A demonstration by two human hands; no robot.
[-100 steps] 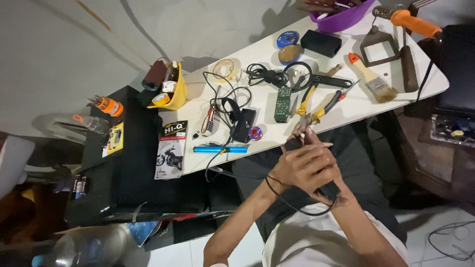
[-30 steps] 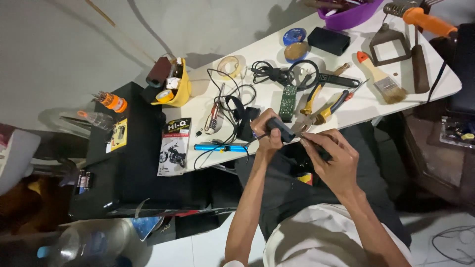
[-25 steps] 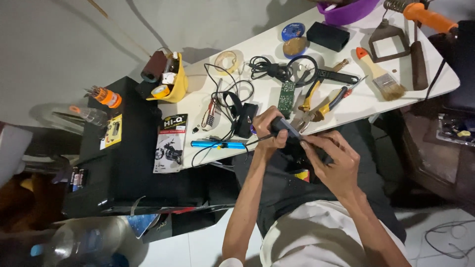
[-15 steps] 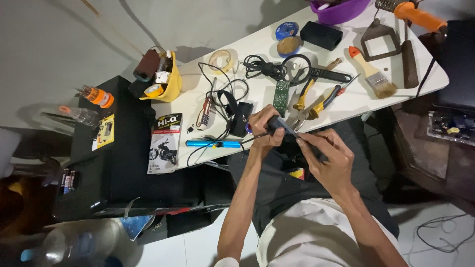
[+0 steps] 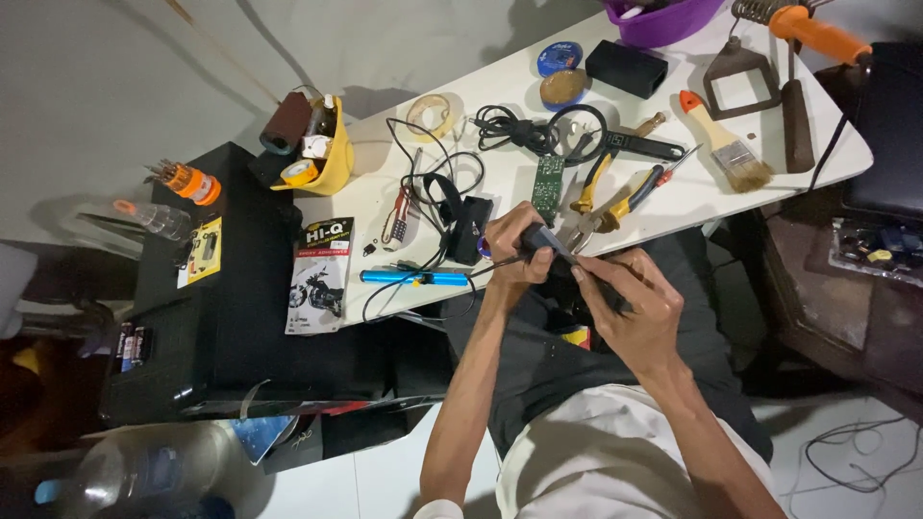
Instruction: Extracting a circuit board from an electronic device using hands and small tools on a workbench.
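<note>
A dark handheld tool (image 5: 556, 252) is gripped at its front end by the closed left hand (image 5: 516, 252) and at its rear by the curled right hand (image 5: 630, 306), just beside yellow-handled pliers (image 5: 615, 206).

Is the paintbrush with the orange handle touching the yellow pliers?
Apart. The head view shows the paintbrush lying to the right of the yellow pliers, with a strip of bare white table between them.

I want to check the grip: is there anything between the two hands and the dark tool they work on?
Nothing visible. The left hand and the right hand both close directly on the dark tool, at the white table's near edge.
</note>
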